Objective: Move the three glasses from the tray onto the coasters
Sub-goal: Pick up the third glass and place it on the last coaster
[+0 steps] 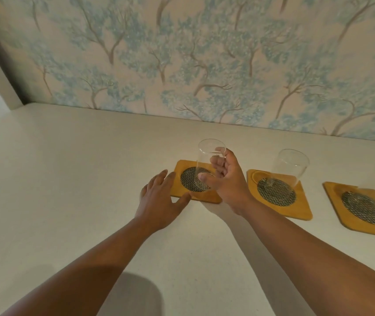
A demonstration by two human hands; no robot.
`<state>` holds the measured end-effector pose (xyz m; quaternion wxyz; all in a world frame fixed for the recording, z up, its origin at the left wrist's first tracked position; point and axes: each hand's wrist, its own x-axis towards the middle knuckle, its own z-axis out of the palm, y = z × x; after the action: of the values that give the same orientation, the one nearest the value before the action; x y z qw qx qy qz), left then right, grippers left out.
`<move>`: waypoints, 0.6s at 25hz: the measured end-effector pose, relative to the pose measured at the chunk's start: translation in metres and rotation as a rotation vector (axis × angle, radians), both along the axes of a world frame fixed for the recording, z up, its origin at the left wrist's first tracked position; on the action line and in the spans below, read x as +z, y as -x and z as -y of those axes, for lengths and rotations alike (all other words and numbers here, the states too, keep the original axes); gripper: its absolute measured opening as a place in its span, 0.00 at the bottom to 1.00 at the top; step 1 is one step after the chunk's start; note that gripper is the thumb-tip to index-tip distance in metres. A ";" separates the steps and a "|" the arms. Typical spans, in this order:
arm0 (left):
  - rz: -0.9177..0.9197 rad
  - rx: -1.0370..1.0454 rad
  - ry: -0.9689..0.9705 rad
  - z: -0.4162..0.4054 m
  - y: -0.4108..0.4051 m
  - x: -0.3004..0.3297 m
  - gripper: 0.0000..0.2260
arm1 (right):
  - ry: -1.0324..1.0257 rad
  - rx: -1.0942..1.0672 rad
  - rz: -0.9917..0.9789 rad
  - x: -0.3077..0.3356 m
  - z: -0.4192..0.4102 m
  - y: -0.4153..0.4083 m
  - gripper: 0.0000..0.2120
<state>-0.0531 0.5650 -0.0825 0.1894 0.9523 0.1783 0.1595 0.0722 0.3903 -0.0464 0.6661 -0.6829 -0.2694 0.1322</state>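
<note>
Centrally, the right hand (227,181) is wrapping its fingers (207,178) around a glass (204,163), seemingly touching the left coaster (209,198); the left hand (159,201) is resting spread beside it.

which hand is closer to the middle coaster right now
Right. The right hand, gripping a glass, is just left of the middle coaster; the left hand is farther left, beyond the leftmost coaster.

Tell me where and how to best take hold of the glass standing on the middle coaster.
Grip the middle glass around its smooth side wall, about halfway up, coming from the near side with thumb opposite fingers. It is a straight clear cylinder standing upright on the wooden coaster, without a handle, so the wall is the only solid hold, much as the right hand holds the left glass.
</note>
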 end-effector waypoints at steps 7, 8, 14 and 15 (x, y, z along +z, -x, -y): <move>-0.015 -0.011 0.011 -0.004 -0.004 -0.008 0.35 | 0.023 -0.041 0.041 -0.021 -0.028 -0.017 0.40; -0.020 -0.015 0.001 -0.004 -0.004 -0.008 0.34 | 0.029 -0.044 0.048 -0.023 -0.031 -0.017 0.41; -0.052 -0.018 -0.051 -0.001 -0.003 -0.008 0.34 | 0.064 -0.042 0.070 -0.028 -0.034 -0.017 0.44; -0.054 -0.018 -0.053 -0.001 -0.003 -0.007 0.34 | 0.069 -0.044 0.075 -0.028 -0.035 -0.017 0.44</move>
<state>-0.0503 0.5658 -0.0898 0.1607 0.9625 0.1704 0.1369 0.0893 0.4250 -0.0742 0.6342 -0.7157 -0.2744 0.1013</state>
